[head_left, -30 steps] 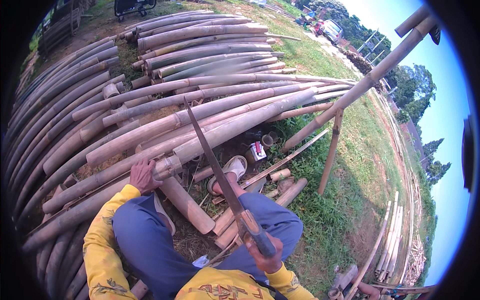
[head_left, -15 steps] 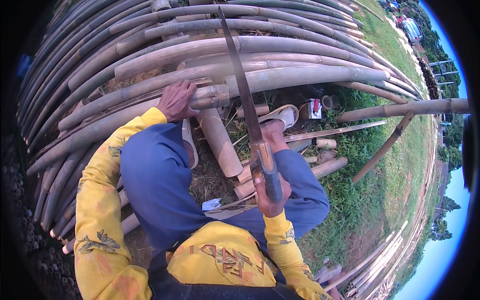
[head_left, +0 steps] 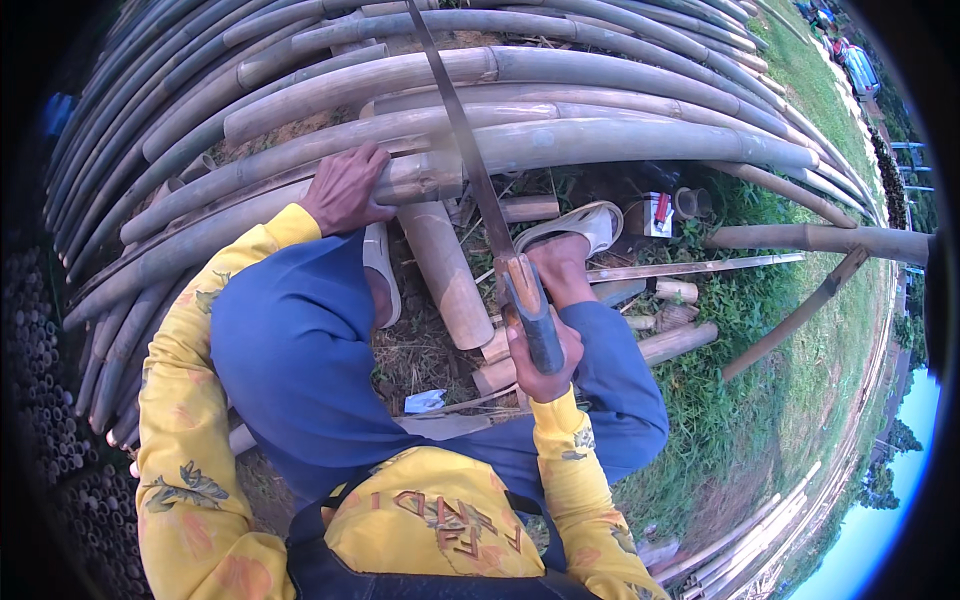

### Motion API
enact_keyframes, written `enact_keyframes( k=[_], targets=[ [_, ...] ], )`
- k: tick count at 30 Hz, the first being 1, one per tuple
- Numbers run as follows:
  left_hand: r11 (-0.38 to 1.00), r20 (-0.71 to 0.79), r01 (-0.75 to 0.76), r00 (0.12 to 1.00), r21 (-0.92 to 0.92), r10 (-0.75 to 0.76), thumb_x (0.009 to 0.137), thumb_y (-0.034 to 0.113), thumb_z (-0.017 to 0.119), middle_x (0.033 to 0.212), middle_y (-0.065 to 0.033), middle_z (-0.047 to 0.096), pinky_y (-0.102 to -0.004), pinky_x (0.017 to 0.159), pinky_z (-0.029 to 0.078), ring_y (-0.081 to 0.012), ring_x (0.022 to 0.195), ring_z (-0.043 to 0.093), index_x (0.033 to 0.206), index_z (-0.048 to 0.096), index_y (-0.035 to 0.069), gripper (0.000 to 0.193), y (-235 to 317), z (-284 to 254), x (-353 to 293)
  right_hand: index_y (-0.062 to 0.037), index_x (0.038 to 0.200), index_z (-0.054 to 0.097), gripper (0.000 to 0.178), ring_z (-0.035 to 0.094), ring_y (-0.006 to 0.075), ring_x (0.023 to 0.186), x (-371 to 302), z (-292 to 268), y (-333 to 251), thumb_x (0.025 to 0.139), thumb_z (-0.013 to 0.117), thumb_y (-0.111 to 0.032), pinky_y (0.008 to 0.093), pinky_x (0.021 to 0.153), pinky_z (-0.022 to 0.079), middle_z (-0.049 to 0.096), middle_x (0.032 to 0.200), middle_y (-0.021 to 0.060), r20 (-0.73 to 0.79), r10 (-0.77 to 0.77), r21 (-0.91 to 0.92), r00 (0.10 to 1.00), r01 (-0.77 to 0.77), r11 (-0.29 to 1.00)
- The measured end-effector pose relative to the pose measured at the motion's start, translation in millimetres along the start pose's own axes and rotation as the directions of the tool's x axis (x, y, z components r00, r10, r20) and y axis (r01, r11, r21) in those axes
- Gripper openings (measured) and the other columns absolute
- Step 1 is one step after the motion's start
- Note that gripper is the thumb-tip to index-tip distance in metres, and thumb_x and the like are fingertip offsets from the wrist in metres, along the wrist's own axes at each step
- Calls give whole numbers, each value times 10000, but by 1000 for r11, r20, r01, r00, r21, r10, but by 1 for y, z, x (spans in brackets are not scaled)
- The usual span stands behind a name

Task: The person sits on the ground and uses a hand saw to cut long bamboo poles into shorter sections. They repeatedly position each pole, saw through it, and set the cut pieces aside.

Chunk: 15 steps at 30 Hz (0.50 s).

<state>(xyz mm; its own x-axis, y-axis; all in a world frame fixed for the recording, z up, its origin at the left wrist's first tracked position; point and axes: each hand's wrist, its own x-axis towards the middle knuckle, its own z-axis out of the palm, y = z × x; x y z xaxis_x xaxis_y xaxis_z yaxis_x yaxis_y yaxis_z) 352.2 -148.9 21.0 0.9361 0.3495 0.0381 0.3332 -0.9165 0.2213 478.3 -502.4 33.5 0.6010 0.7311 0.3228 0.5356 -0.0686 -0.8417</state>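
Note:
My left hand [head_left: 347,190] is closed over the top of a thick bamboo pole [head_left: 240,232], close to its right end. In my right hand [head_left: 547,358] is the wooden handle of a handsaw [head_left: 461,135], gripped in a fist between my knees. The long dark blade points away from me and crosses the bamboo just right of my left hand, running out of the top of the picture. A thick pale bamboo pole [head_left: 640,142] continues on the blade's right side. Whether the blade is inside a cut cannot be made out.
Many long bamboo poles [head_left: 600,65] lie stacked ahead. A short bamboo piece [head_left: 447,280] leans below the pole, between my feet. Cut pieces [head_left: 680,343] lie by my right leg. A white box with a red item [head_left: 658,214] sits beyond my right shoe. A bamboo rail [head_left: 820,238] stands at right.
The saw has moved slightly away from me, its tip now beyond the top edge. My left hand stays on the bamboo pole. The whole view has shifted a little.

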Motion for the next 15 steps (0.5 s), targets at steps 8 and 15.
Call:
enact_keyframes(
  k=[8, 15],
  targets=[
    [998, -46, -56, 997, -16, 55, 659, 383, 869, 1053, -174, 581, -480, 812, 535, -388, 978, 658, 1116, 575, 11, 659, -4, 5, 1, -28, 892, 658, 153, 633, 256, 552, 9, 4, 22, 823, 792, -51, 341, 563, 480, 633, 668, 79, 32, -28, 9, 999, 28, 1000],
    [998, -30, -65, 997, -14, 65, 647, 389, 878, 1105, -161, 586, -471, 856, 532, -366, 1025, 650, 1181, 593, 13, 713, -8, 5, -2, -6, 957, 687, 160, 652, 271, 592, -3, -10, 7, 822, 772, -17, 350, 592, 501, 644, 704, 95, 108, 44, 3, 993, -44, 999]
  ],
)
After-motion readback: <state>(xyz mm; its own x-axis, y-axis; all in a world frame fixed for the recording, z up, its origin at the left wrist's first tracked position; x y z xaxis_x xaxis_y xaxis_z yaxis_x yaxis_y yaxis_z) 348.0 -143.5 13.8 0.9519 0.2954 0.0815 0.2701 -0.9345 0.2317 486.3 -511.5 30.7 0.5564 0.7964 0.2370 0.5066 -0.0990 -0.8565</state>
